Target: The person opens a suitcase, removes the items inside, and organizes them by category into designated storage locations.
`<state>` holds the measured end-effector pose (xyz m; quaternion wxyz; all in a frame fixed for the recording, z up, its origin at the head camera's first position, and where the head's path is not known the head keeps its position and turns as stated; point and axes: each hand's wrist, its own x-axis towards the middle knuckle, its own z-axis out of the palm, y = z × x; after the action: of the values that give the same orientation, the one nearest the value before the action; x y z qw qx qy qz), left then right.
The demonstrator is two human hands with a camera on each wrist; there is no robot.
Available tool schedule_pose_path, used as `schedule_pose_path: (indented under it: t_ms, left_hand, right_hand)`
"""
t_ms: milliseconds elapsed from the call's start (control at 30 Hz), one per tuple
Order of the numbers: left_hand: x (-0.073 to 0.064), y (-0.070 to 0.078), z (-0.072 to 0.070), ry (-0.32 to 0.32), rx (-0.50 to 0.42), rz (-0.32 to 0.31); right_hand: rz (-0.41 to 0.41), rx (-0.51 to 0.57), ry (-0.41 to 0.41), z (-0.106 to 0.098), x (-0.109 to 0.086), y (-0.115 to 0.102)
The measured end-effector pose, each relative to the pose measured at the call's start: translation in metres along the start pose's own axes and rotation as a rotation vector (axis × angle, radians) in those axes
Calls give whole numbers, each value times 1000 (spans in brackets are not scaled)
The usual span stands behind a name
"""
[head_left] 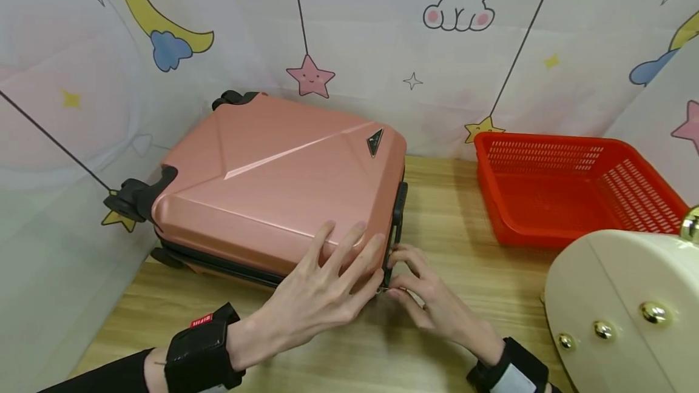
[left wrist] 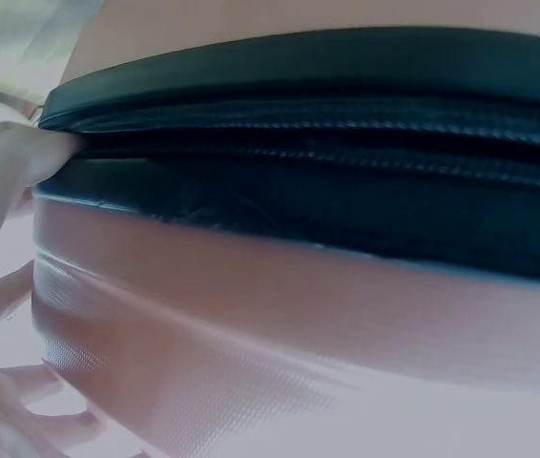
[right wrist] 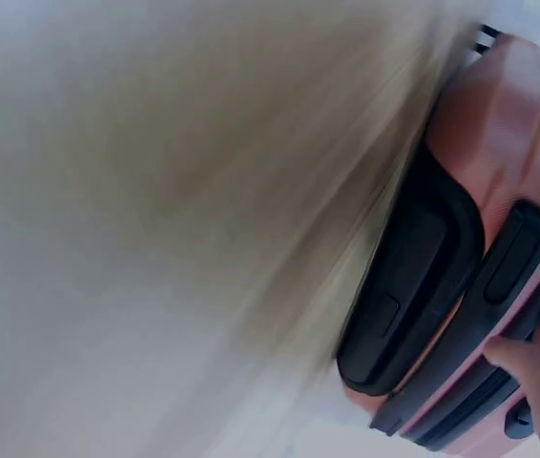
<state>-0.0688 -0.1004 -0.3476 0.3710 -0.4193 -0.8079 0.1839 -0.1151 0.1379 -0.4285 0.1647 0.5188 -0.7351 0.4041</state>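
A pink hard-shell suitcase (head_left: 284, 168) lies flat on the wooden table, its wheels toward the left. My left hand (head_left: 327, 290) rests over its near right corner with the fingers spread on the shell; in the left wrist view its thumb (left wrist: 46, 153) touches the black seam. There the zipper (left wrist: 346, 143) shows two toothed edges with a dark gap between them. At the same corner my right hand (head_left: 428, 293) pinches a small metallic zipper pull (head_left: 384, 289) between thumb and index finger. The right wrist view shows the suitcase's black side handle (right wrist: 413, 286) near that hand.
A red plastic basket (head_left: 505, 223) stands at the back right. In front of it is a cream rounded box (head_left: 601, 278) with gold knobs, close to my right forearm. A patterned cloth backdrop (head_left: 371, 29) rises behind the suitcase and along the left side.
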Motion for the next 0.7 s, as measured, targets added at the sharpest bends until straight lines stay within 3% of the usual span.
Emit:
schedule_pose_path:
  t_ms: [167,267,367,533,700]
  left_hand:
    - [0,0,0,5,9,1]
    - [0,-1,1,8,6,6]
    - [-1,-2,2,20,-1,15]
    - [2,-4,4,85,-2,44]
    - [4,-7,7,106,7,78]
  right_hand:
    - [221,130,167,12,-11,-13]
    - [332,181,188,15,-14,-18]
    - [415,241,158,13,-13,-17]
    - [433,250,76,6,-12,-13]
    - [355,138,63,1,-11,-7]
